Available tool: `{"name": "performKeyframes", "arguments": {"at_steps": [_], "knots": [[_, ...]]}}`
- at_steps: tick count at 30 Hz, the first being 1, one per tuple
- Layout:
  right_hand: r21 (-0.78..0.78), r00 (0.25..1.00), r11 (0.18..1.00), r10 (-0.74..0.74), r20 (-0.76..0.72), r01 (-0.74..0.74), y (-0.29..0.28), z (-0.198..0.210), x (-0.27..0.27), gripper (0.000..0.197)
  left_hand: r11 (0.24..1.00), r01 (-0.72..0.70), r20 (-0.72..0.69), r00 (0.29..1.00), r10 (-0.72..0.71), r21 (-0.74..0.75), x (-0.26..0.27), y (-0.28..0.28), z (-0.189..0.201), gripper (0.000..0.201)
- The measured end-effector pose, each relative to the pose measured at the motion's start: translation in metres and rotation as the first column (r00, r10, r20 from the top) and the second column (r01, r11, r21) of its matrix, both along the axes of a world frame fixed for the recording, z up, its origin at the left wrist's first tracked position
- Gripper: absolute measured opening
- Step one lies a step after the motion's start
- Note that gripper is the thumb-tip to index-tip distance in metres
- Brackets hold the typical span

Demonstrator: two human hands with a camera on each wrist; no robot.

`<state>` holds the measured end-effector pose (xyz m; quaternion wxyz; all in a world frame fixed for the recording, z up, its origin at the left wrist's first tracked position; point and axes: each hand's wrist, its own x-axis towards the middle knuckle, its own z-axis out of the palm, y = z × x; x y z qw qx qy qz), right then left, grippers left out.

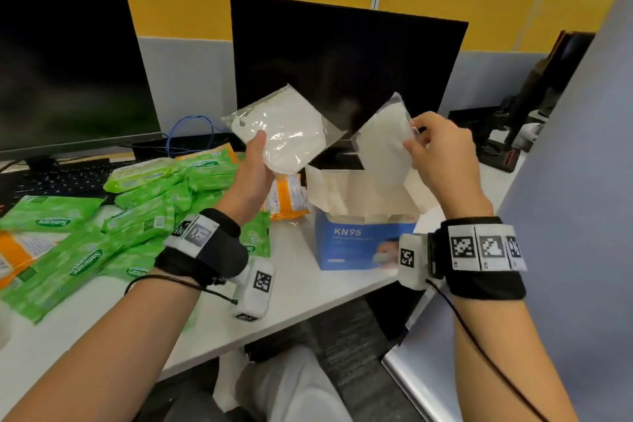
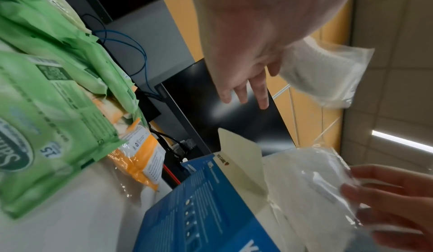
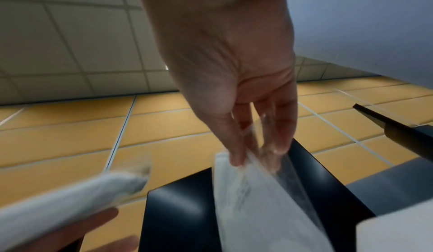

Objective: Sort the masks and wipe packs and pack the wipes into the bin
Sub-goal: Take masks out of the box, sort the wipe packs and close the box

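Head view is showing each hand pinching a bagged mask, left hand (image 1: 251,169) and right hand (image 1: 442,151), above the open mask box (image 1: 363,233) below them, likely for sorting.

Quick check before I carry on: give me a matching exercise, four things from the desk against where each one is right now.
Things:
1. mask in left hand
2. mask in right hand
3. blue mask box
4. green wipe packs

Places:
A. piled on the desk's left side
B. held up in front of the middle monitor
C. open on the desk, below the hands
D. held above the open box

Pairs: 1-B, 2-D, 3-C, 4-A
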<state>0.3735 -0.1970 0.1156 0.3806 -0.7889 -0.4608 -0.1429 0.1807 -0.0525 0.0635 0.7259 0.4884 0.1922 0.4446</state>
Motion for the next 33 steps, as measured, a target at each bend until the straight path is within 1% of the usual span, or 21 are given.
{"name": "performKeyframes", "arguments": {"at_steps": [2,5,8,9,11,14,15,17,18,20,22,24,25,26,27,28,29,30,31,32,33], "knots": [[-0.138,0.995,0.989,-0.030,0.095,0.043,0.003,-0.009,0.005,0.026,1.000,0.015,-0.029,0.999,-0.015,0.009,0.007,-0.004,-0.002,0.031],[-0.297,0.991,0.953,-0.012,0.134,0.052,0.014,-0.028,0.008,0.027,0.998,0.059,-0.053,0.997,-0.059,0.004,0.016,-0.008,-0.005,0.032],[-0.440,0.986,0.892,-0.029,0.163,0.099,0.030,-0.046,0.003,0.026,0.993,0.117,-0.130,0.985,-0.115,0.004,0.019,-0.007,-0.011,0.030],[-0.475,0.992,0.876,-0.026,0.127,0.084,0.035,-0.051,0.002,0.027,0.990,0.138,-0.189,0.973,-0.132,0.019,0.019,-0.007,-0.015,0.031],[-0.519,1.000,0.855,0.004,-0.005,-0.006,0.045,-0.061,-0.002,0.027,0.985,0.159,-0.304,0.943,-0.133,0.063,0.017,-0.007,-0.021,0.035],[-0.513,0.985,0.849,0.046,-0.169,-0.127,0.056,-0.071,-0.007,0.026,0.990,0.130,-0.350,0.931,-0.103,0.055,0.016,-0.007,-0.025,0.034],[-0.503,0.969,0.846,0.062,-0.241,-0.179,0.058,-0.072,-0.009,0.025,0.991,0.121,-0.359,0.929,-0.095,0.050,0.015,-0.008,-0.024,0.032],[-0.453,0.884,0.824,0.115,-0.453,-0.339,0.060,-0.071,-0.016,0.024,0.991,0.120,-0.366,0.926,-0.093,0.053,0.015,-0.009,-0.022,0.032],[-0.436,0.845,0.809,0.133,-0.517,-0.394,0.061,-0.070,-0.018,0.025,0.991,0.121,-0.356,0.930,-0.092,0.062,0.016,-0.011,-0.020,0.034],[-0.456,0.824,0.773,0.146,-0.548,-0.440,0.060,-0.067,-0.015,0.026,0.985,0.124,-0.342,0.937,-0.076,0.119,0.018,-0.015,-0.013,0.034],[-0.457,0.803,0.755,0.152,-0.576,-0.470,0.058,-0.067,-0.009,0.019,0.973,0.173,-0.377,0.921,-0.104,0.155,0.021,-0.017,-0.009,0.034],[-0.349,0.724,0.787,0.171,-0.669,-0.509,0.054,-0.067,-0.004,0.012,0.951,0.254,-0.472,0.870,-0.145,0.178,0.028,-0.017,-0.008,0.043],[-0.272,0.666,0.818,0.172,-0.726,-0.508,0.051,-0.065,-0.004,0.013,0.936,0.303,-0.551,0.819,-0.160,0.179,0.029,-0.020,-0.007,0.052],[-0.168,0.585,0.852,0.184,-0.790,-0.495,0.049,-0.065,-0.004,0.018,0.923,0.339,-0.623,0.766,-0.159,0.181,0.031,-0.020,-0.010,0.064],[-0.050,0.484,0.882,0.210,-0.849,-0.469,0.048,-0.065,-0.003,0.025,0.914,0.366,-0.695,0.704,-0.149,0.175,0.034,-0.019,-0.012,0.076],[0.069,0.373,0.900,0.247,-0.894,-0.430,0.047,-0.064,-0.001,0.033,0.898,0.393,-0.749,0.651,-0.122,0.196,0.037,-0.017,-0.015,0.080],[0.156,0.273,0.910,0.273,-0.922,-0.383,0.045,-0.063,0.001,0.043,0.886,0.404,-0.797,0.600,-0.067,0.230,0.038,-0.017,-0.016,0.072],[0.210,0.207,0.916,0.291,-0.934,-0.343,0.044,-0.061,0.002,0.056,0.871,0.407,-0.827,0.563,-0.002,0.275,0.039,-0.017,-0.018,0.063],[0.255,0.162,0.914,0.317,-0.934,-0.316,0.043,-0.060,0.006,0.071,0.860,0.406,-0.833,0.552,0.038,0.308,0.040,-0.017,-0.019,0.059],[0.290,0.135,0.909,0.341,-0.930,-0.299,0.040,-0.058,0.010,0.079,0.844,0.417,-0.827,0.561,0.052,0.336,0.040,-0.017,-0.019,0.059],[0.317,0.114,0.901,0.363,-0.925,-0.298,0.035,-0.054,0.012,0.080,0.833,0.426,-0.818,0.572,0.054,0.352,0.040,-0.017,-0.019,0.061]]}}
